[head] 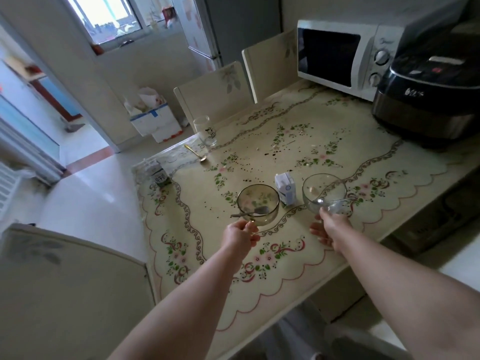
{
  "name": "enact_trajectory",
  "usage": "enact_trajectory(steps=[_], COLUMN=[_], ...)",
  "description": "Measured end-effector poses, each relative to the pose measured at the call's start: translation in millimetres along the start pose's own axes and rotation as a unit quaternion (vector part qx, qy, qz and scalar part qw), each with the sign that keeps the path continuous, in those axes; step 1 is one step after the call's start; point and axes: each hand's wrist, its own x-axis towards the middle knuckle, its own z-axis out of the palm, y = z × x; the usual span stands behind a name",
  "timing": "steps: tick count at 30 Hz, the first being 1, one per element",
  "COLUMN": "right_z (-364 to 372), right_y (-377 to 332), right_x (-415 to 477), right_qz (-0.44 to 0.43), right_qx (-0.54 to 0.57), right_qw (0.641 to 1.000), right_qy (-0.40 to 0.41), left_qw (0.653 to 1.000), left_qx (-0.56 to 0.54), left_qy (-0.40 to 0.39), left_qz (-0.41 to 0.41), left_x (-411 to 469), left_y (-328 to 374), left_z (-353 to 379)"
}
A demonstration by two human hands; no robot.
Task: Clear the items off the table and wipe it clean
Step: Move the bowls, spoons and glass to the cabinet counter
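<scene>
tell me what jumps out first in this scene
The two hands at the near edge each grip a glass bowl: the left hand the tinted bowl, the right hand the clear bowl, with a small carton standing between them. Beyond, dark spots speckle the floral tablecloth.

A bright window [104, 19] lights pale walls [161, 63] and glossy white floor [91, 201]

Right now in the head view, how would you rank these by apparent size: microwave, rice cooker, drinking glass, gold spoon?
1. microwave and rice cooker: similar, and the cooker is cropped, so unranked
2. drinking glass
3. gold spoon
</scene>
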Motion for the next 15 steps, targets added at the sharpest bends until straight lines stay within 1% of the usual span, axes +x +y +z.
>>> enact_trajectory(steps=[7, 11, 15], right_z=[4, 5, 17], right_y=[5, 19, 29], right_x=[-2, -17, -42], right_qz=[-0.001, -0.025, -0.064], right_qx=[0.003, -0.005, 0.013], right_qw=[0.999, 0.997, 0.994], right_qy=[0.046, 0.066, 0.092], left_qw=[1.000, 0.999, 0.997], left_qx=[0.017, 0.030, 0.029], left_qy=[-0.012, -0.035, -0.071], left_qz=[0.001, 0.010, 0.021], left_x=[0, 5, 7], left_y=[-5, -6, -6], left_z=[-10, -20, -31])
